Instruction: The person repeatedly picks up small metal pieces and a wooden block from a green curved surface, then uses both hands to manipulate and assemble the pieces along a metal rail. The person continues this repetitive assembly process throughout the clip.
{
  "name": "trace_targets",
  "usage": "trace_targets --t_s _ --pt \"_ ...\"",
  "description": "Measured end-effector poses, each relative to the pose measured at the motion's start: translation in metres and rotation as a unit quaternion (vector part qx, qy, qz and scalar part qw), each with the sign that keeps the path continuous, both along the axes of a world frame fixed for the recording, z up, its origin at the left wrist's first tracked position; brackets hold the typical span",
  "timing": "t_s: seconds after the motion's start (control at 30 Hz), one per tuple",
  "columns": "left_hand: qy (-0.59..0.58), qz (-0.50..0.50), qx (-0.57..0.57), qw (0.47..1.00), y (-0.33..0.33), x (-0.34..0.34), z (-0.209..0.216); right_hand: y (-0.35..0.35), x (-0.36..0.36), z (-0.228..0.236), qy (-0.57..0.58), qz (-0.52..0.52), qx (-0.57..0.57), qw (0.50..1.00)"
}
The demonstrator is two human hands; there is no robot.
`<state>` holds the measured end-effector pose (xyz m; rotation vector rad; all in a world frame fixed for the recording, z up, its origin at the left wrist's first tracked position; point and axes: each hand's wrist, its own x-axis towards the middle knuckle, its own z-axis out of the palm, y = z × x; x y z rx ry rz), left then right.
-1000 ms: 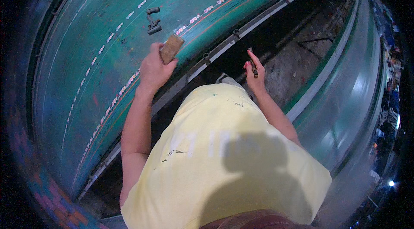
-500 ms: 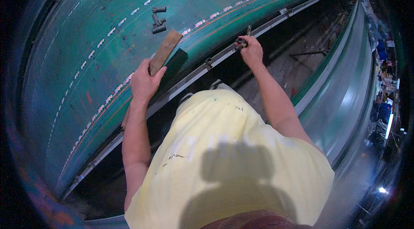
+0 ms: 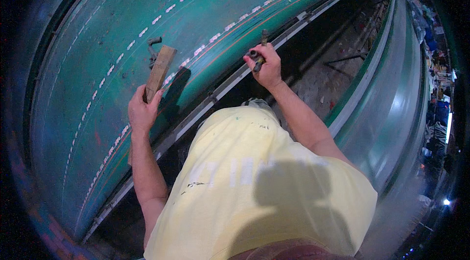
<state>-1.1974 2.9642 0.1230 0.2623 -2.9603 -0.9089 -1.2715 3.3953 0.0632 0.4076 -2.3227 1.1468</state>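
Observation:
My left hand (image 3: 143, 112) is closed round the lower end of a flat wooden board (image 3: 161, 66), which tilts up over a long green table (image 3: 127, 10). A brown edge shows beside that forearm; I cannot tell whether it is the same board. Just behind the board lies a dark piece with round, tube-like ends (image 3: 154, 41), partly hidden by it. Over the table's near rail, my right hand (image 3: 268, 70) is closed on a similar dark piece with tube-like ends (image 3: 255, 56). The fingers hide part of that piece.
A pale metal rail (image 3: 232, 75) runs along the table's near edge, with a dark gap and floor (image 3: 320, 71) beyond it. A second long table (image 3: 391, 108) stands at the right. White marks (image 3: 131, 44) form rows along the green surface.
Both hands, still holding their things, have shifted left in view as the view itself moved. The board now overlaps the dark piece on the table.

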Motion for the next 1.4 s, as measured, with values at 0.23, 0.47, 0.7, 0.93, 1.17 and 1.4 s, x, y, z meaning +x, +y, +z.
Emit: trace_targets --t_s 0.23,0.47,0.7,0.93,1.17,1.4 --pt "0.022 -0.088 -0.011 0.996 0.145 -0.089 0.002 0.126 -0.060 0.002 -0.043 -0.080 -0.092 0.992" --pt "-0.078 -0.162 -0.022 0.984 0.331 -0.168 -0.002 0.240 -0.103 -0.007 -0.209 -0.037 -0.229 0.950" --pt "-0.074 -0.178 -0.018 0.981 0.396 -0.173 -0.047 0.288 -0.140 -0.010 -0.102 0.054 -0.007 0.993" --pt "-0.042 -0.198 -0.048 0.978 0.382 -0.149 -0.067 0.288 -0.152 -0.027 -0.145 0.104 -0.019 0.984" --pt "-0.069 -0.183 -0.037 0.980 0.381 -0.151 -0.066 0.278 -0.156 -0.032 -0.163 0.121 0.017 0.979" --pt "-0.044 -0.185 -0.036 0.981 0.379 -0.151 -0.073 0.281 -0.159 -0.044 -0.137 0.143 0.035 0.980"
